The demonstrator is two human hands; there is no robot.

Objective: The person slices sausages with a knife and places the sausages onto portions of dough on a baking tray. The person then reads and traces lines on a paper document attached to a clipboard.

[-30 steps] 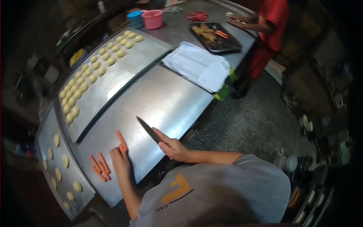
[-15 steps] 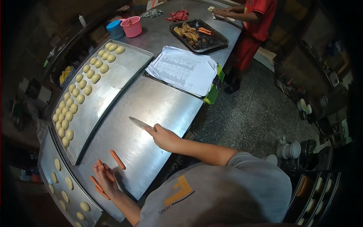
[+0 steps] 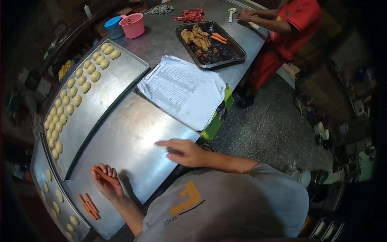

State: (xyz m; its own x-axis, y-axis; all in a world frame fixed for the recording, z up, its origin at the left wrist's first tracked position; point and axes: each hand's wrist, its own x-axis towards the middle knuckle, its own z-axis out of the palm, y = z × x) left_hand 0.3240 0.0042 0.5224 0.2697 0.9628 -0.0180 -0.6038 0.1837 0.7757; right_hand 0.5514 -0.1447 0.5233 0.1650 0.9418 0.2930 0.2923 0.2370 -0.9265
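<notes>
My left hand [image 3: 108,183] is raised over the near end of the steel table [image 3: 133,121], its fingers closed around one sausage [image 3: 105,176]. Beside it, several more sausages [image 3: 88,206] lie in a small group on the metal. Over the table's right edge, my right hand [image 3: 187,153] has its index finger stretched out and the other fingers curled. A knife was in this hand a moment ago; its blade cannot be made out now, and the palm is hidden.
A large tray [image 3: 100,86] of dough balls lies along the left; flattened dough pieces are on a lower tray [image 3: 40,161]. Printed sheets [image 3: 181,90] lie ahead, before a dark pan [image 3: 238,52]. A pink bucket [image 3: 133,27] stands behind. Another person in red [image 3: 298,20] works at the far right.
My left hand has picked up the single sausage from the table. My right hand has shifted right and slightly down, and the knife blade no longer shows. The camera view has turned slightly.
</notes>
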